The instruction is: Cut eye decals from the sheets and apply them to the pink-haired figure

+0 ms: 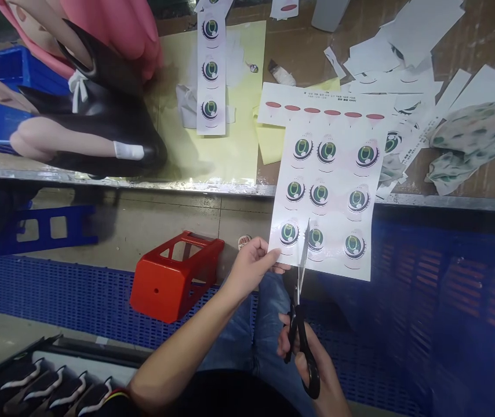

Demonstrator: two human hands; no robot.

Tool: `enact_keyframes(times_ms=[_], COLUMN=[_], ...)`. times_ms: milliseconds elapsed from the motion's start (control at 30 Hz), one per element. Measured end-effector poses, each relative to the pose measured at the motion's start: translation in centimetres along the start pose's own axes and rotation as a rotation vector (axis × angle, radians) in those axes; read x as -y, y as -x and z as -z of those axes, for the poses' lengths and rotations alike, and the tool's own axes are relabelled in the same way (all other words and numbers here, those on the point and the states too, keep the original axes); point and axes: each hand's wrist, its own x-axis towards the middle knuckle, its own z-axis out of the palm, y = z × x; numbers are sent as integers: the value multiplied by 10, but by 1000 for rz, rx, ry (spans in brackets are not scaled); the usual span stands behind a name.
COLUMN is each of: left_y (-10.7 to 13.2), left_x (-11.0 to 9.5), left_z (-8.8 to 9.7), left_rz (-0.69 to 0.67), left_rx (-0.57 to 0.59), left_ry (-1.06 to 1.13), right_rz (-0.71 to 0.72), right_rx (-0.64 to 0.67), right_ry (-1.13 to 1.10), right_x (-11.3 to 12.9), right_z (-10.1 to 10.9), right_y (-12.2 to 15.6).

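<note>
I see a white paper sheet (332, 197) of green round eye prints, three columns, near centre-right. Left hand (251, 269) pinches its near-left corner; right hand (312, 359) clamped on black-handled scissors (302, 324) — blades cutting upward. Printed text at the sheet's far edge — unreadable.

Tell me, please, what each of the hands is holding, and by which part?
The left hand pinches the sheet of eye stickers at its lower left corner; the right hand holds the black scissors by their handle loops.
</note>
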Motion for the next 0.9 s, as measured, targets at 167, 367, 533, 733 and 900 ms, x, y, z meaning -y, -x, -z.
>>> enact_keyframes(times_ms=[167, 367, 533, 733, 900], left_y=[-2, -1, -2, -3, -4], left_x=[-2, -6, -8, -7, -6], left_z=[0, -2, -3, -2, -2], left_rz=[5, 9, 14, 18, 34], left_rx=[4, 5, 6, 12, 17], left_ry=[-12, -29, -35, -27, -22], right_rz=[-16, -5, -61, -68, -67], right_rx=[-16, 10, -63, -104, -82], right_ry=[-14, -3, -2, 42, 48], right_x=[0, -1, 9, 3, -3], right_z=[0, 3, -7, -7, -2], right_y=[-3, -4, -1, -1, -1])
